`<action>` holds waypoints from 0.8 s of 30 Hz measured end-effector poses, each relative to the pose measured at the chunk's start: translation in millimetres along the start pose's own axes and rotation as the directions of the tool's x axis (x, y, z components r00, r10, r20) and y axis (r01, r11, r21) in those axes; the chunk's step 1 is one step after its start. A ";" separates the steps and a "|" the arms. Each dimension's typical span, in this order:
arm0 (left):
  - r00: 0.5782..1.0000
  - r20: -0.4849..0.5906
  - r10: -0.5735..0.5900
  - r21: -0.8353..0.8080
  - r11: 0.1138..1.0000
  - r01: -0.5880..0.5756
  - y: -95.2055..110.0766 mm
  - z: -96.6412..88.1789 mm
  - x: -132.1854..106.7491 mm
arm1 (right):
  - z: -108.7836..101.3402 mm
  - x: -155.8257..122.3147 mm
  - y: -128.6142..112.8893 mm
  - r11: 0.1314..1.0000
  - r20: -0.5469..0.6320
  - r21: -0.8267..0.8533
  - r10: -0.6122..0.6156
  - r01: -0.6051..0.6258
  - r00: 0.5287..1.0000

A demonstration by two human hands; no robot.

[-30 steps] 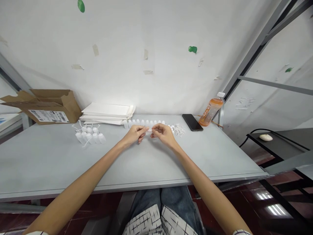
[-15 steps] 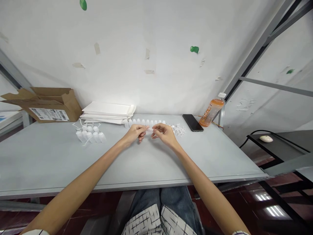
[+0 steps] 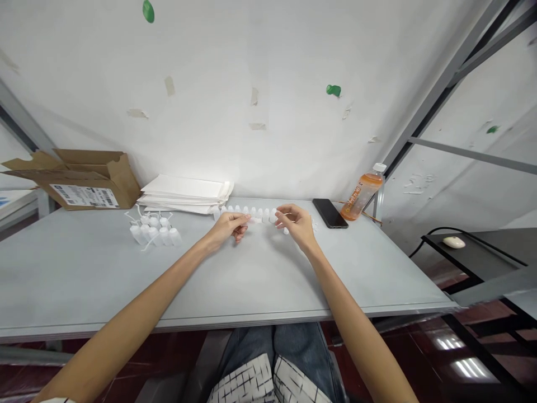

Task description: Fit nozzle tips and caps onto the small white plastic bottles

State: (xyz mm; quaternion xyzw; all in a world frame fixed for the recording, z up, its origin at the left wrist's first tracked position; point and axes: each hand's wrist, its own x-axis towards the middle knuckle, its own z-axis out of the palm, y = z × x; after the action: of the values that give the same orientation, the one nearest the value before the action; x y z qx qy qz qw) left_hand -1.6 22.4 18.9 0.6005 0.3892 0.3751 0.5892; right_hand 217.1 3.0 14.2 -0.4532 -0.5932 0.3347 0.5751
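My left hand (image 3: 229, 226) is closed in a pinch on a small white plastic bottle (image 3: 250, 220) held just above the grey table (image 3: 260, 274). My right hand (image 3: 296, 223) is a little to its right, fingers curled over the pile of small white caps (image 3: 312, 225); what they hold is too small to make out. Right behind both hands stands a row of small white bottles (image 3: 247, 211). A second cluster of white bottles with looped caps (image 3: 153, 232) sits to the left of my left hand.
A stack of white sheets (image 3: 184, 194) and an open cardboard box (image 3: 79, 179) lie at the back left. A black phone (image 3: 329, 212) and an orange drink bottle (image 3: 363, 193) are at the back right. A dark side table with a mouse (image 3: 455, 242) stands to the right.
My right hand has drawn away from the left, moving right and back toward the caps. The left hand stays where it was with the bottle.
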 end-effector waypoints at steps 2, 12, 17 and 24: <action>1.000 0.016 -0.005 0.002 1.000 0.005 0.6 -1.6 -0.2 | -12.3 4.8 3.3 0.997 -0.074 -0.068 -0.043 0.038 0.996; 0.999 0.045 0.013 0.014 1.000 -0.013 0.6 -5.4 -2.3 | -97.8 19.4 39.8 0.696 -0.238 -0.717 -0.208 -0.027 0.949; 0.989 0.149 0.017 0.025 0.999 -0.021 -0.1 -6.0 -3.2 | -92.9 18.5 47.5 0.588 -0.184 -0.804 -0.113 -0.084 0.976; 0.969 0.246 0.000 0.043 0.999 -0.011 2.4 -4.9 -7.0 | -90.5 18.1 48.8 0.563 -0.181 -0.823 -0.125 -0.081 0.975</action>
State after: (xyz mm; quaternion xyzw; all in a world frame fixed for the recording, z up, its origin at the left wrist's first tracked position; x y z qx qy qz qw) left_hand -8.9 18.1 21.5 0.6562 0.3199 0.2909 0.6184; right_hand 315.0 26.3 -13.3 -0.6957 -0.6191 -0.0409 0.3619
